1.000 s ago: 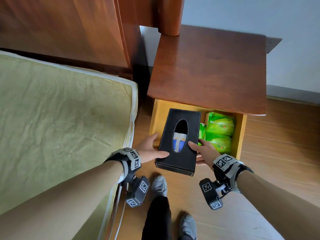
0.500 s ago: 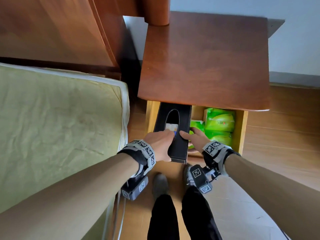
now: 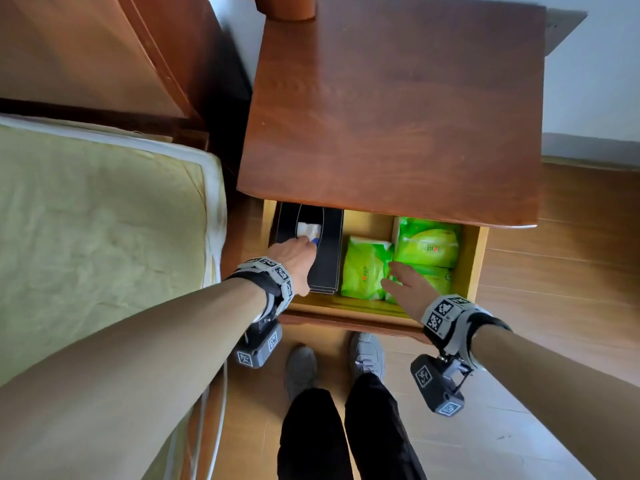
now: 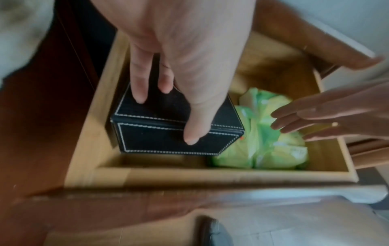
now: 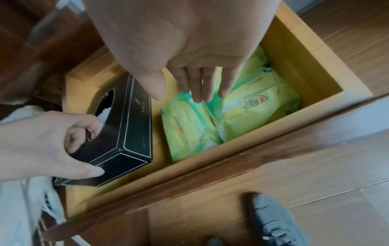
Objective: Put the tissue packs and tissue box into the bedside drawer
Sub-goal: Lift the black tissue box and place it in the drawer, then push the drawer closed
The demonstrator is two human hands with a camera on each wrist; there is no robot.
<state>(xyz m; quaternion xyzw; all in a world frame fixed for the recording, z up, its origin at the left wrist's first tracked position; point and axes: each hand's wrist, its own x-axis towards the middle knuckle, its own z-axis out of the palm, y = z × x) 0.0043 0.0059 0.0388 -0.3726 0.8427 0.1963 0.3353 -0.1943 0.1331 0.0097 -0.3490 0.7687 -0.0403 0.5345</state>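
The black stitched tissue box (image 3: 329, 258) lies in the left side of the open bedside drawer (image 3: 346, 306), its oval slot facing up. My left hand (image 3: 298, 254) grips its near end, fingers curled on top by the slot (image 5: 84, 149) and thumb on the end face (image 4: 166, 119). Green tissue packs (image 3: 363, 271) (image 3: 429, 247) fill the drawer's right side. My right hand (image 3: 401, 278) is open with straight fingers just over the packs (image 5: 183, 94); whether it touches them I cannot tell.
The dark wooden nightstand top (image 3: 398, 116) overhangs the back half of the drawer. A mattress (image 3: 97, 237) lies close on the left, below a wooden headboard (image 3: 86, 46). My grey shoes (image 3: 367, 355) stand on the wooden floor before the drawer front.
The tissue box has gone from in front of the drawer down into its left side. My right hand has let go of the box and moved right, over the green packs.
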